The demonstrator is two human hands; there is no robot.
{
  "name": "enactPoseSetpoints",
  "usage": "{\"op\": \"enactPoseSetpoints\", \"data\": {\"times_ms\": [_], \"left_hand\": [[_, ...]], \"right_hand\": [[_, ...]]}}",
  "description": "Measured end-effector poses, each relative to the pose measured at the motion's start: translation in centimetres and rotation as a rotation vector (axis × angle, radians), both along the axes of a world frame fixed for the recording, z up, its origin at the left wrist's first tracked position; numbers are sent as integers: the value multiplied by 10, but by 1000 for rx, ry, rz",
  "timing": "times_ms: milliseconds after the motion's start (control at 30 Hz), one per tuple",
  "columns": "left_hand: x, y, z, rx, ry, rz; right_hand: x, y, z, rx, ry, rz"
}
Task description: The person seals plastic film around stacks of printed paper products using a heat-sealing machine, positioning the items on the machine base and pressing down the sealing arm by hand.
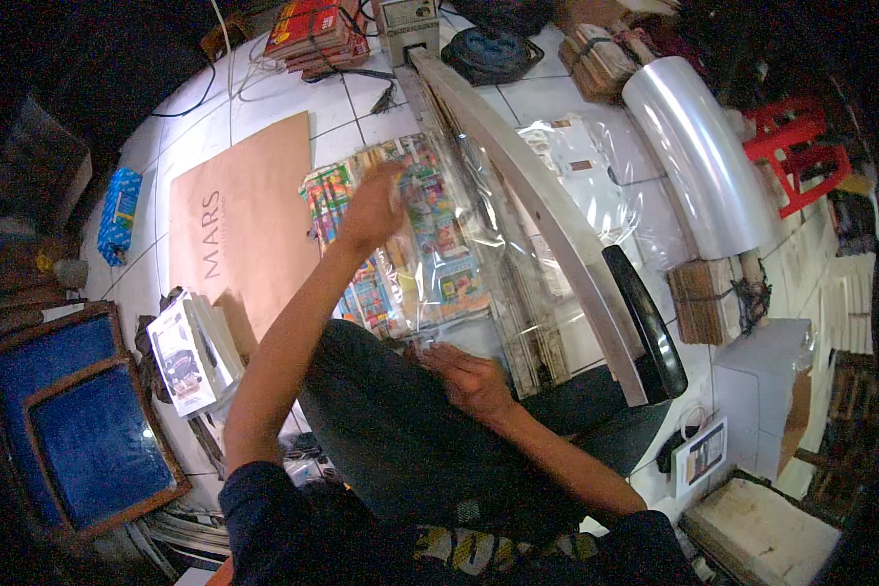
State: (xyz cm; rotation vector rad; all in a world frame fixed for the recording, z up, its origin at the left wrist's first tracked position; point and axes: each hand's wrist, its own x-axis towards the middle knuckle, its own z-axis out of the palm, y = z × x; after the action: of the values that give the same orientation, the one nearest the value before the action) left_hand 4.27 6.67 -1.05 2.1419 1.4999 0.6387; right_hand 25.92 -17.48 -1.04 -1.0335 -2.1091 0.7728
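Clear plastic film (439,239) lies over a bundle of colourful printed sheets or packs (361,293) on the floor in front of me. My left hand (376,205) is over the far part of the bundle, smeared by motion, so its fingers are hard to read. Closer to my legs, my right hand (467,379) is closed in a pinch at the near edge of the film. Just right of the bundle stands a long bar heat sealer (542,342). Its metal arm (547,195) is raised and ends in a black handle (645,317).
Brown cardboard (249,215) lies left of the bundle, with a small white box (184,356) below it. Blue framed screens (98,430) lean at lower left. To the right are a big film roll (698,146), a red plastic stool (796,146) and a grey box (757,391).
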Motion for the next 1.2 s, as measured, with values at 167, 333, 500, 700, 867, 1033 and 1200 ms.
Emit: {"op": "enactPoseSetpoints", "data": {"times_ms": [167, 333, 500, 700, 867, 1033, 1200], "left_hand": [[31, -46, 6, -351, 641, -86], [30, -54, 9, -279, 591, -65], [34, -51, 10, -328, 645, -60], [29, -47, -10, -283, 666, -32], [27, -42, -25, -216, 549, -78], [33, -47, -10, -282, 626, -66], [32, -48, -3, -324, 669, -38]], "right_hand": [[2, -5, -3, -55, -11, 16], [39, 14, 45, -322, -80, 90], [109, 84, 181, -357, 180, -686], [134, 74, 298, 17, -104, -56], [315, 86, 251, 168, 131, -1013], [470, 67, 128, -24, -614, -1404], [493, 88, 91, -86, -867, -1300]]}}
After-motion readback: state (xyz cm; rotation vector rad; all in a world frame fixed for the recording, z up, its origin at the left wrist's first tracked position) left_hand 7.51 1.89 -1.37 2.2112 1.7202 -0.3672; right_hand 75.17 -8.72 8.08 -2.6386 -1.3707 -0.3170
